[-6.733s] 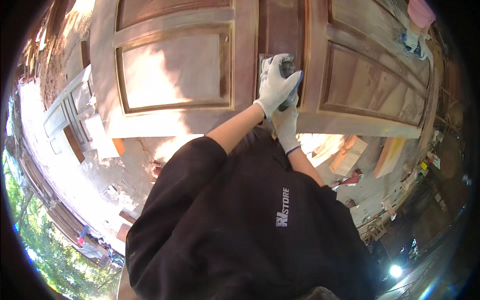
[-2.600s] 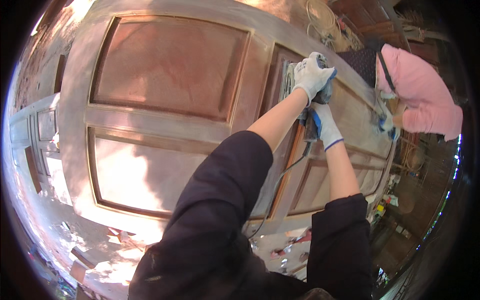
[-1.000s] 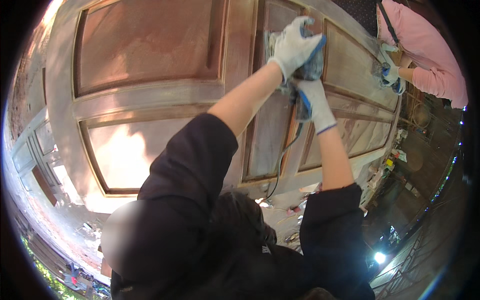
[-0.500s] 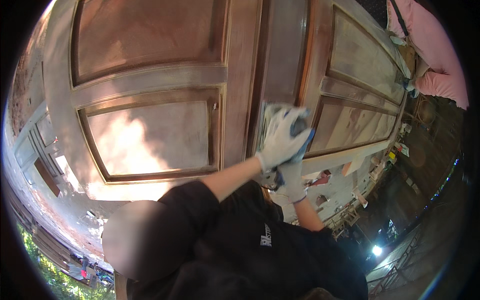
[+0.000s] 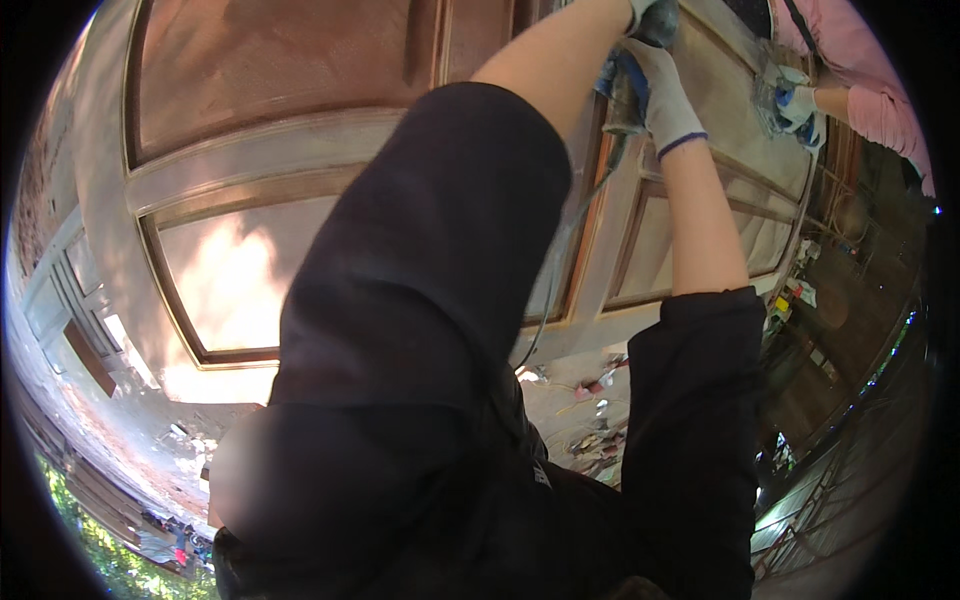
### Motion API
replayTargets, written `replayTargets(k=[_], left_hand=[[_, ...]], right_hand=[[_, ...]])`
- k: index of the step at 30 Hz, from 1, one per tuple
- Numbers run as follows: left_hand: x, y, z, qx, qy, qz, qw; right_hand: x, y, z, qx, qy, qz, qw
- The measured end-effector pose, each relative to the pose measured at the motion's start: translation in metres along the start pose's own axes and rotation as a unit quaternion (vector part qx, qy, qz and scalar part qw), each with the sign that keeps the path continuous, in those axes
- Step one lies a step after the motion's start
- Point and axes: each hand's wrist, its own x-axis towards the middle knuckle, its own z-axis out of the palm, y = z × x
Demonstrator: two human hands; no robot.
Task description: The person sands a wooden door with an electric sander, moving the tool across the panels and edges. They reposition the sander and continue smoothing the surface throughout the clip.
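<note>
My right hand (image 5: 660, 85), in a white knit glove with blue on it, wraps round a grey corded power tool (image 5: 622, 108) that looks like a sander. Its dark cord (image 5: 578, 222) runs down toward my body. My left hand (image 5: 640, 14), gloved too, is at the top edge beside the right, closed over the upper part of the tool. That hand is partly cut off, and its fingers show only in part. Both arms reach far over a large brown panelled wooden door (image 5: 390, 135) with patchy, whitish raised panels. The tool's working face is hidden.
At the upper right, a person in pink sleeves (image 5: 880, 120) has a gloved hand (image 5: 798, 108) on the same door's far edge. Debris (image 5: 600, 440) lies on the ground below the door. Another pale panelled door (image 5: 75, 285) stands at the left.
Both my hands have moved up and away across the door, taking the tool along, and my arms are now stretched out. The other person's gloved hand has shifted up and left.
</note>
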Motion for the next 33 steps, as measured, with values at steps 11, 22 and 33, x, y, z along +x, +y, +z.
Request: replayTargets(k=[11, 22, 33], left_hand=[[-0.242, -0.043, -0.031, -0.003, -0.117, 0.006, 0.993], [-0.485, -0.023, -0.114, 0.117, -0.075, -0.162, 0.977], [-0.587, -0.084, -0.096, 0.115, 0.206, -0.167, 0.957]], right_hand=[[-0.177, 0.191, -0.03, -0.192, 0.031, -0.078, 0.978], [-0.37, 0.23, -0.09, -0.343, -0.219, -0.122, 0.905], [-0.38, 0.28, -0.11, -0.438, -0.312, -0.288, 0.792]])
